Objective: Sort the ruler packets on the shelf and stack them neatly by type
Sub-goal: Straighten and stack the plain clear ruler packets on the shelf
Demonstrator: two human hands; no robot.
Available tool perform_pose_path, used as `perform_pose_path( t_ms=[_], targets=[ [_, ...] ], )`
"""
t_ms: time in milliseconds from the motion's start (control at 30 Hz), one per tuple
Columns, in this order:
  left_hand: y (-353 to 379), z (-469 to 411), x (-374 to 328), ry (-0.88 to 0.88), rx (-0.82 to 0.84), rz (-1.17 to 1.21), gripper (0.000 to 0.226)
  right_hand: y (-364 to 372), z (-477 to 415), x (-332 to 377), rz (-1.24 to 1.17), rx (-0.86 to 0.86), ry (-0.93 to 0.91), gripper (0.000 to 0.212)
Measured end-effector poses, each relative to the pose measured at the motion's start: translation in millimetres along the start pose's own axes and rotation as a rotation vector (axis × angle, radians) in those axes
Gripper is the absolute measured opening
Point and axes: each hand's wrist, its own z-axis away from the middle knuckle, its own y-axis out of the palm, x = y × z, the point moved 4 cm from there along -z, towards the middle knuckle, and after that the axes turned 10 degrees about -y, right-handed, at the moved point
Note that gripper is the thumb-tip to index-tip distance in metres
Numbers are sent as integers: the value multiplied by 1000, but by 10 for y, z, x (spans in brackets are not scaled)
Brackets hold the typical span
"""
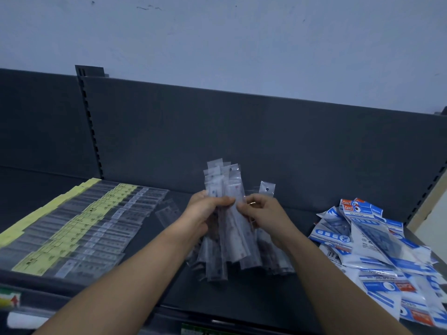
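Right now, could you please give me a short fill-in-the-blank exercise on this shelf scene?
1. The bundle raised over the shelf is made of ____ plastic packets.
2. The flat rows on the left carry ____ labels.
3. The loose heap on the right is white and ____.
Missing words: clear; yellow; blue.

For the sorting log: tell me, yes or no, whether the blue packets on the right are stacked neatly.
No: the blue packets lie in a loose heap, overlapping at odd angles.
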Motion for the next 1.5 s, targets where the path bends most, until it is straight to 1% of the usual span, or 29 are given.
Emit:
perform_pose_path(
  t_ms=[33,133,200,267,367,433,500,567,633,700,733,800,833,867,900,933,967,1000,1033,1067,1133,1200,1300,1400,1500],
  targets=[
    [-2,-9,1,-9,8,8,27,-13,-17,-24,-44,-18,27,10],
    [-41,-53,1,-31,35,73,24,-56,-37,-79,-99,-88,93,15],
    [-67,-88,9,-42,44,110,26,-82,-32,-91,-149,-121,93,16],
    [-93,-111,21,-38,14,146,23,-113,-19,-87,-201,-145,85,17],
    [-124,-146,45,-40,-18,208,19,-175,-2,-109,-206,-173,94,20],
    [-110,-157,48,-49,-12,200,17,-234,2,-126,-170,-225,107,20],
    [-87,-151,38,-57,-1,169,14,-318,-8,-181,-52,-302,130,19],
    [-72,-138,24,-58,1,136,18,-392,-20,-275,97,-338,152,17],
    [-62,-123,18,-56,11,123,20,-447,-37,-382,244,-341,158,15],
    [-52,-104,17,-51,12,117,18,-482,-39,-454,430,-317,180,20],
    [-49,-97,15,-50,2,116,18,-489,-39,-457,565,-296,183,24],
    [-56,-96,12,-49,-22,116,18,-485,-41,-406,836,-281,124,31],
    [-58,-95,10,-47,-31,115,17,-456,-26,-325,872,-311,60,34],
    [-56,-96,6,-48,-37,113,16,-415,-9,-228,813,-335,-14,33],
    [-53,-98,4,-51,-40,111,16,-361,5,-132,638,-330,-73,29],
    [-46,-96,0,-50,-42,113,15,-282,13,-46,409,-271,-82,26],
    [-36,-90,-4,-48,-39,119,15,-189,15,6,216,-170,-45,29],
    [-24,-83,-9,-45,-32,126,15,-97,35,51,110,-65,-1,29],
    [-14,-74,-14,-42,-23,131,14,-35,47,69,77,13,28,23],
    [-7,-69,-16,-40,-17,133,14,5,52,84,54,41,38,15],
    [-16,-67,-14,-42,-7,152,13,1,29,62,5,-12,41,1],
    [-37,-78,-13,-53,2,180,11,-23,6,22,-76,-77,57,11],
    [-59,-92,-18,-64,12,184,8,-62,-17,-9,-192,-145,50,37],
    [-89,-108,-2,-62,-12,151,11,-109,-35,-19,-257,-201,32,56],
    [-62,-103,7,-24,16,117,10,-150,-53,-50,-263,-243,13,61]
  ],
)
